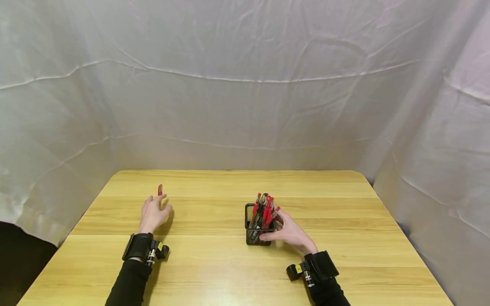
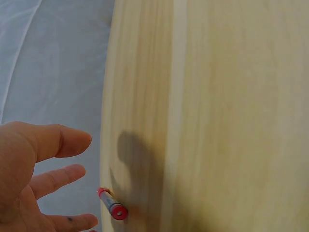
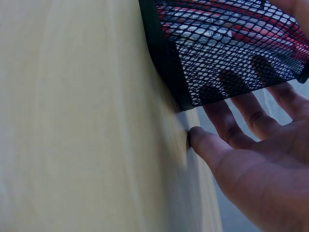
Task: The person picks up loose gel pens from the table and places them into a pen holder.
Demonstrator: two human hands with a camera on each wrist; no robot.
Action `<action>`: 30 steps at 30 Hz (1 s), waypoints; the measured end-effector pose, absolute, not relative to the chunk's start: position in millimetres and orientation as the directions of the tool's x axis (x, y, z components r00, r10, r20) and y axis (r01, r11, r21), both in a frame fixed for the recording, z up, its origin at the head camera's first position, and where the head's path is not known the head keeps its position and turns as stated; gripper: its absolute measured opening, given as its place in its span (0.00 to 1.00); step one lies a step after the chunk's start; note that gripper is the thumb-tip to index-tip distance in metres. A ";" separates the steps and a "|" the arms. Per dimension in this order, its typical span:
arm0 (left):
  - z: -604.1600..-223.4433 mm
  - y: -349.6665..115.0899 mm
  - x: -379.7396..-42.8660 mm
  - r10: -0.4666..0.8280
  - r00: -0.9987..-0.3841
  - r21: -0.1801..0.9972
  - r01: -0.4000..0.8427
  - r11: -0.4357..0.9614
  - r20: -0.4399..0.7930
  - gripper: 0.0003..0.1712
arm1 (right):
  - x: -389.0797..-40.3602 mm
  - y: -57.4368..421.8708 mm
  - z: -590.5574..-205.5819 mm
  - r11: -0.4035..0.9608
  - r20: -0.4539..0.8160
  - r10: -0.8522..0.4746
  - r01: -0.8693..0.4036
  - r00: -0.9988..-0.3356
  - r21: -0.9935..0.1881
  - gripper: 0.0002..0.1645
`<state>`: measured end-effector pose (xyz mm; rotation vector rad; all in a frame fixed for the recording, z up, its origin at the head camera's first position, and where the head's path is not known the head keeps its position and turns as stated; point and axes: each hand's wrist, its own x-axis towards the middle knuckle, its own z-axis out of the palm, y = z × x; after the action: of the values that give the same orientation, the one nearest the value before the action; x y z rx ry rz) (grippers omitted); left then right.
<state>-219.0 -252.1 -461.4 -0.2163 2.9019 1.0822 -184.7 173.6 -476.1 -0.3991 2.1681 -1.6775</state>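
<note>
At the left of the table my left hand (image 1: 155,213) hovers with fingers spread and nothing between them. Just past its fingertips is a pen with a red cap (image 1: 160,189); in the left wrist view this pen (image 2: 112,204) appears end-on, red at both ends, beside the hand's shadow. Right of the middle, my right hand (image 1: 289,232) grips a black mesh pen holder (image 1: 252,238), its thumb at the front. In the right wrist view the fingers (image 3: 258,116) lie along the mesh side. Several red-capped pens (image 1: 266,210) and some dark ones stand inside, leaning right.
A light wooden table (image 1: 206,263) with rounded far corners spans the view. Pale grey cloth (image 1: 245,114) hangs behind it and along both sides. Each wrist wears a black strap with a small camera.
</note>
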 end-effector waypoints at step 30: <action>-467.3 -250.5 -223.5 -0.115 -0.987 0.585 -0.158 0.796 -0.110 0.35 | -182.3 176.8 -473.8 0.290 -0.156 -0.409 0.034 -0.899 -0.956 0.69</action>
<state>-223.5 -250.5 -467.3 -0.2213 2.9113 0.9578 -182.3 176.8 -473.8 -0.3378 2.1935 -1.6403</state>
